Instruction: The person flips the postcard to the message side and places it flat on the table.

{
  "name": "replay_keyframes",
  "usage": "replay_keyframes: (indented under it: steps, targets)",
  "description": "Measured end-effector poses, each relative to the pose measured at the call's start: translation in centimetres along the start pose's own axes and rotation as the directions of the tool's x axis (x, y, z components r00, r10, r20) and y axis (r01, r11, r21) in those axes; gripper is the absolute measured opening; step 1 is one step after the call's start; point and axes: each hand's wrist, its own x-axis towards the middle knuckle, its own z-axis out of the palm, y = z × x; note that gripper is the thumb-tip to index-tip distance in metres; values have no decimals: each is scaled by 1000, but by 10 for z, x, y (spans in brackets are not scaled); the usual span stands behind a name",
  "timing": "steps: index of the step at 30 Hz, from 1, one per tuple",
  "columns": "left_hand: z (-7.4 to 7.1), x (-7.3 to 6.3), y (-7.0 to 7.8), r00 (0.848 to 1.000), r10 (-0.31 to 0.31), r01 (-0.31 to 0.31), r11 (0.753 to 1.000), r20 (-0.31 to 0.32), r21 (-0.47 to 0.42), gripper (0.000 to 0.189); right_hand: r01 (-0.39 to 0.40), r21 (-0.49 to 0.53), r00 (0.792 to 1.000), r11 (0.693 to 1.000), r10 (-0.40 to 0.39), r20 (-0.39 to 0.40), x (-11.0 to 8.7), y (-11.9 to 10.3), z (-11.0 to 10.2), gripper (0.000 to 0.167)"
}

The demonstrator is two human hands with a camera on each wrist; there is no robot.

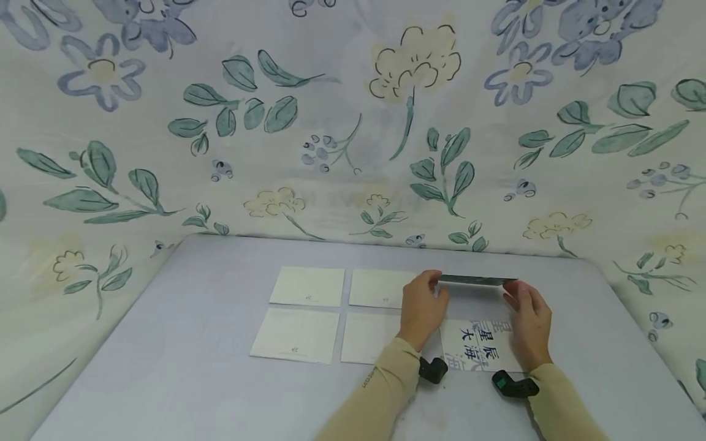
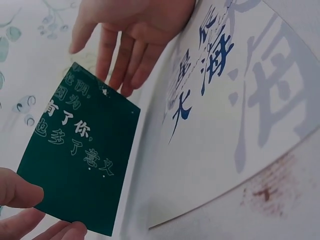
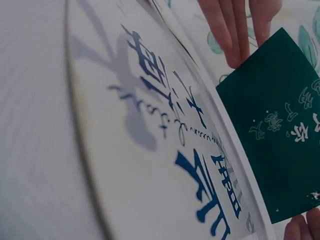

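Note:
Both hands hold a dark green card (image 2: 90, 150) with pale Chinese lettering, raised over the table and seen nearly edge-on in the head view. My left hand (image 1: 423, 309) pinches its left end, thumb on the lettered face in the left wrist view. At the opposite end, my right hand (image 1: 532, 321) grips the card by its edge with thumb and fingertips. Below and between the forearms lies a white card (image 1: 480, 346) with large blue and grey characters. It lies flat, its right side partly covered by the right hand.
Several cream cards lie flat in two rows to the left, among them a back-left card (image 1: 307, 286) and a front-left card (image 1: 296, 335). My left hand and sleeve overlap the nearer ones. A pale table (image 1: 165, 361) meets a floral cloth (image 1: 331, 153) behind. Dark devices sit at both wrists.

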Motion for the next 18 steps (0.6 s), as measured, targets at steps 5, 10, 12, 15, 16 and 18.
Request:
replay_keyframes:
  steps: [5,10,12,15,16,18]
  targets:
    - [-2,0,3,1000,-19,19,1000,0,-3,28,-18,-7,1000,1000,18,0,2,-2,1,57]
    - [0,-1,2,998,-56,56,998,12,32,23,-60,-50,998,997,60,-11,-1,-2,0,60]
    - [-1,-1,2,998,-67,66,997,16,33,23,-67,-52,998,996,67,-8,-2,-1,0,60]
    - [-2,-1,2,996,-88,87,996,29,20,27,-69,-38,998,997,69,-6,-2,0,1,58]
    - [-3,-2,2,995,-96,95,995,35,16,28,-69,-33,998,997,69,-6,-2,0,1,57]
    - [-3,-2,2,993,-108,107,994,45,9,32,-68,-27,998,997,68,-8,-2,-1,1,55]
